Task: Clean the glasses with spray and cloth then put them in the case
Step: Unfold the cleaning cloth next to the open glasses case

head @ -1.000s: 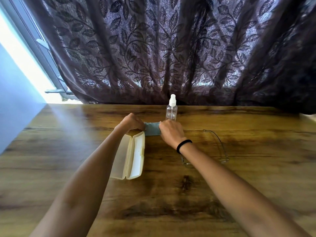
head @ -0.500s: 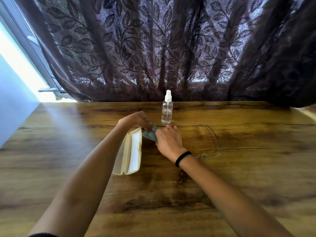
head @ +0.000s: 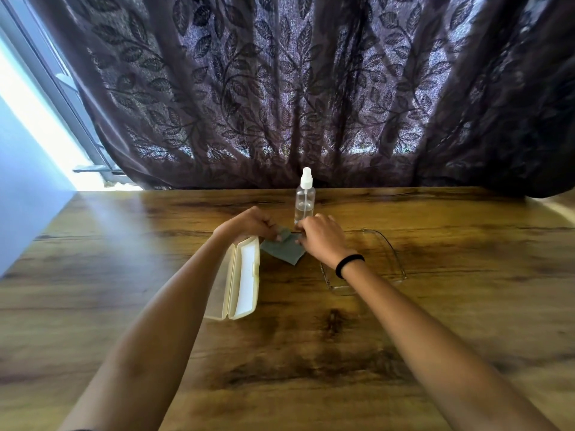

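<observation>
At the far centre of the wooden table (head: 435,337), both hands grasp the grey-green cloth (head: 284,250): the left hand (head: 249,223) pinches its far left corner with curled fingers, and the right hand (head: 320,237) pinches its far right edge. Whether the cloth's near corner touches the table cannot be determined. A clear spray bottle (head: 305,197) stands upright just beyond the right hand, very close to its knuckles. To the left, the cream case (head: 245,275) lies open, its far end beside the cloth. At right, the clear-framed glasses (head: 395,259) rest on the table, partly hidden under the right wrist and untouched by either hand. Judged risks: a sideways pull on the cloth could tip the bottle. Lowering the right forearm could press on the frame. Cloth dragged over the tabletop may gather grit and scratch the lenses.
</observation>
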`<state>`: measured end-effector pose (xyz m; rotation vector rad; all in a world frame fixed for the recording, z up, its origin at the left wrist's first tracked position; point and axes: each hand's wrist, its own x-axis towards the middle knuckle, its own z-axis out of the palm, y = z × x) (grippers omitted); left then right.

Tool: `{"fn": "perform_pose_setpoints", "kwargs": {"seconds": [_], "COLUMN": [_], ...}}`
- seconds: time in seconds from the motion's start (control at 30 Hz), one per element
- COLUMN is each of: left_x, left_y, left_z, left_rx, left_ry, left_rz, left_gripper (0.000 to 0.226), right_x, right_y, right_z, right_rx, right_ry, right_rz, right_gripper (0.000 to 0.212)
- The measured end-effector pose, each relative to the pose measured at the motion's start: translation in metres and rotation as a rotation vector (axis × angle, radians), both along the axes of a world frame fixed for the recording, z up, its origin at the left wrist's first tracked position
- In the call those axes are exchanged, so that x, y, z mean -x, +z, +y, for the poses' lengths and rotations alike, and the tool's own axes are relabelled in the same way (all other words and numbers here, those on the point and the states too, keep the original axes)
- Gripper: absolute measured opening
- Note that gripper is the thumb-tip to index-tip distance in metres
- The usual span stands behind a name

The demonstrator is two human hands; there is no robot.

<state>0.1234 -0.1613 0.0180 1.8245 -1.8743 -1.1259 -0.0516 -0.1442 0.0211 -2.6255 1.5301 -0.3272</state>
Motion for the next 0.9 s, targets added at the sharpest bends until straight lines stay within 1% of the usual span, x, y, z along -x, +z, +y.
{"fn": "perform_pose_setpoints", "kwargs": {"seconds": [0.03, 0.1, 0.17, 0.27, 0.43, 0.5, 0.57, 0.63, 0.73, 0.8, 0.9], "left_x": [-0.002, -0.005, -0.006, -0.006, -0.003, -0.004, -0.005, -0.006, -0.006, -0.005, 0.0], "left_y": [0.001, 0.004, 0.008, 0.012, 0.021, 0.022, 0.023, 0.023, 0.025, 0.027, 0.03], "left_z": [0.001, 0.003, 0.006, 0.01, 0.013, 0.013, 0.013, 0.012, 0.011, 0.011, 0.011], "left_rx": [0.01, -0.001, -0.011, -0.011, -0.035, -0.04, -0.024, -0.019, -0.035, -0.046, -0.072], "left_ry": [-0.003, -0.03, -0.07, -0.113, -0.143, -0.14, -0.104, -0.071, -0.047, -0.061, -0.119], "left_rz": [0.036, 0.1, 0.153, 0.233, 0.367, 0.406, 0.404, 0.398, 0.367, 0.333, 0.26], "left_gripper": [0.008, 0.014, 0.015, 0.015, 0.013, 0.013, 0.015, 0.015, 0.015, 0.015, 0.017], "right_x": [-0.001, -0.001, -0.002, -0.001, 0.0, 0.001, 0.003, 0.006, 0.009, 0.01, 0.012], "right_y": [0.0, 0.0, 0.001, 0.001, 0.006, 0.009, 0.013, 0.018, 0.022, 0.021, 0.017], "right_z": [-0.003, -0.007, -0.009, -0.014, -0.02, -0.02, -0.018, -0.013, 0.001, 0.016, 0.038], "right_rx": [-0.035, -0.113, -0.217, -0.376, -0.581, -0.638, -0.636, -0.62, -0.621, -0.504, -0.269], "right_ry": [0.004, 0.01, 0.014, 0.015, 0.024, 0.044, 0.046, 0.031, -0.003, -0.011, -0.007], "right_rz": [-0.002, -0.058, -0.125, -0.16, -0.266, -0.345, -0.417, -0.482, -0.6, -0.601, -0.524], "right_gripper": [0.026, 0.039, 0.05, 0.062, 0.071, 0.06, 0.045, 0.036, 0.036, 0.035, 0.029]}}
